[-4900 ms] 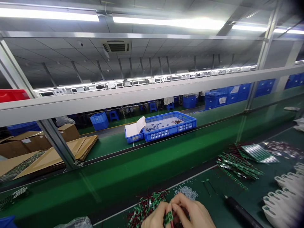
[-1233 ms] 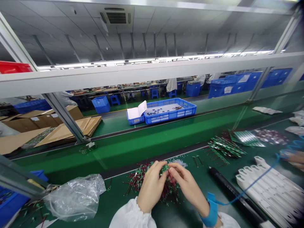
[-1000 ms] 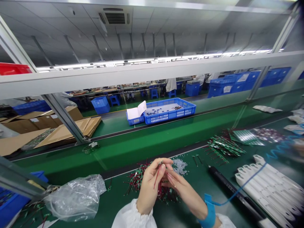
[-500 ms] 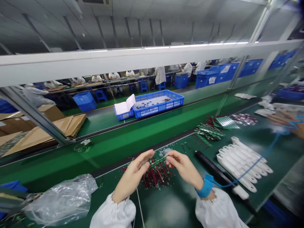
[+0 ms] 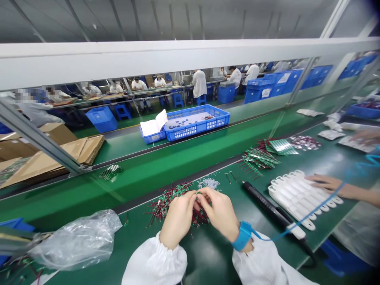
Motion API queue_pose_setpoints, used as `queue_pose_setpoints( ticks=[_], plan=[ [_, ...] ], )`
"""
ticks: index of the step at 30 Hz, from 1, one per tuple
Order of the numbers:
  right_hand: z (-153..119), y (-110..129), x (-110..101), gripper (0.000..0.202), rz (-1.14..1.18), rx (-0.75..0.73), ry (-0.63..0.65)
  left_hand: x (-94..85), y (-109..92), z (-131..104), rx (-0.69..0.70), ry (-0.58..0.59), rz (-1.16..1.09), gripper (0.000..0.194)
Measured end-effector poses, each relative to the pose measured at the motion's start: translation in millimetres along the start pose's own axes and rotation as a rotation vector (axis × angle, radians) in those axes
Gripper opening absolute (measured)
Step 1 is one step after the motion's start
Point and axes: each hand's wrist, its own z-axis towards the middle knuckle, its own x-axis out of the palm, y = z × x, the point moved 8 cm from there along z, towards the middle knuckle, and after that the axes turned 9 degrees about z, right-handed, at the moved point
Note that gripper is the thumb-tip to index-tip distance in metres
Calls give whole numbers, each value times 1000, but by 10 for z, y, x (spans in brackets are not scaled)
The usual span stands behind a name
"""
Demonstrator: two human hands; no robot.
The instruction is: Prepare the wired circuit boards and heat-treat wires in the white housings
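My left hand (image 5: 179, 215) and my right hand (image 5: 218, 209) meet with fingertips pinched together over a pile of small circuit boards with red wires (image 5: 166, 202). A bit of green circuit board (image 5: 198, 193) shows between the fingertips; the fingers hide most of it. Both hands are closed. A blue wrist strap (image 5: 242, 236) with a coiled cord is on my right wrist. Just beyond the fingers lies a heap of tiny pale parts (image 5: 208, 183). To the right of my right hand rests a black electric screwdriver (image 5: 263, 202).
White plastic handles (image 5: 292, 194) lie in a row at right, under a co-worker's hand (image 5: 326, 184). Green board panels (image 5: 259, 157) are stacked behind. A clear plastic bag (image 5: 80, 241) lies at left. Blue trays (image 5: 197, 122) stand across the green ledge (image 5: 166, 168).
My hands have come together, and the green board strip that stretched between them is now mostly covered. A co-worker's hand has appeared over the white handles at right.
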Motion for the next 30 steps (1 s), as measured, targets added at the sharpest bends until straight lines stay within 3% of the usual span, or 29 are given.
queue_pose_setpoints(
  ticks=[7, 14, 21, 30],
  plan=[
    [-12, -81, 9, 21, -67, 27, -46, 12, 53, -8, -74, -27, 103, 38],
    [-13, -151, 40, 27, 18, -47, 120, -12, 42, -30, -6, -74, 318, 29],
    [-32, -338, 51, 23, 72, 138, 119, 43, -21, -35, 24, -62, 500, 30],
    [5, -475, 175, 28, 242, 190, 234, 67, 4, -20, 16, -74, 507, 28]
  ],
)
